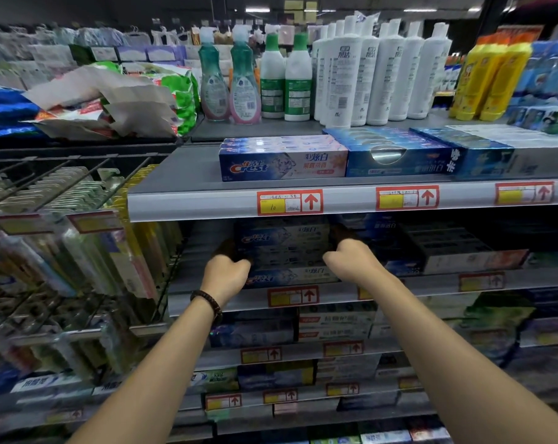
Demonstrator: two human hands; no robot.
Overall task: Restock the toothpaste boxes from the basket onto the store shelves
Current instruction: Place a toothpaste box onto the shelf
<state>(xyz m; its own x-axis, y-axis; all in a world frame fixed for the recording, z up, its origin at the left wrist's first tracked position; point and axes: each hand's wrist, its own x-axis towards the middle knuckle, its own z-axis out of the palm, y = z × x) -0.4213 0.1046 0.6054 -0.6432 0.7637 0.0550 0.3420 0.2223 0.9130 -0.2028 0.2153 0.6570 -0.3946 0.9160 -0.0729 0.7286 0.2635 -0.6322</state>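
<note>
Shadow obscures the fingers (229,249) of left hand (227,274) and right hand (348,255).

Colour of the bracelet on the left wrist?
The bracelet is made of dark brown beads; it shows in the head view.

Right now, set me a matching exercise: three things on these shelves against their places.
Things:
1 stack of blue Crest toothpaste boxes
2 pink-and-blue Crest toothpaste box
3 tall white plastic bottles
Places:
A highest shelf
B directly above the red-and-yellow price tag marked 10
C gripped between left hand and right hand
Pairs: 1-C, 2-B, 3-A
</note>
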